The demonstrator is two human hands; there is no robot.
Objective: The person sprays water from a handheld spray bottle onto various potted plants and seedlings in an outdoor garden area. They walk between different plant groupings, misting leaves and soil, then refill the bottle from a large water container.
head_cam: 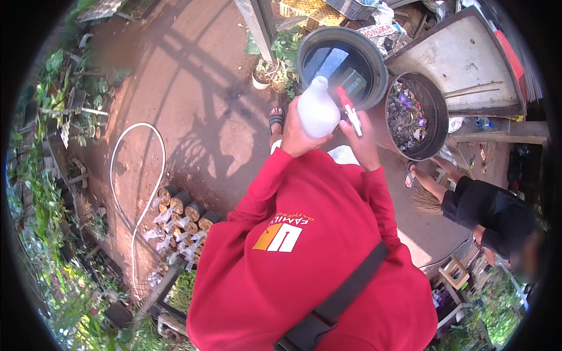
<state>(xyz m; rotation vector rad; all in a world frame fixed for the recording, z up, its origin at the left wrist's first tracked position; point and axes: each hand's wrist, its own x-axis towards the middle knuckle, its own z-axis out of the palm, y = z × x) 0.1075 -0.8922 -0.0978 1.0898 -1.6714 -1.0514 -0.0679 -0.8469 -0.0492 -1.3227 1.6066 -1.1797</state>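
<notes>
My left hand (295, 136) grips a white plastic spray bottle (319, 113) by its body; the open neck points away from me. In my right hand (365, 140) is the red and white trigger spray head (350, 112), apart from the bottle. Both are held in front of my red shirt, at the near side of a large round tub (378, 83). Dark water (325, 63) with bright reflections fills part of the tub. Whether any liquid is inside the bottle I cannot tell.
Right of the tub stands a drum of burnt rubbish (410, 118). Another person in dark clothes (487, 210) is at the right. On the left lie a white hose (162, 153) and stacked mushroom grow bags (182, 215). Potted plants (262, 75) stand by a post (257, 30).
</notes>
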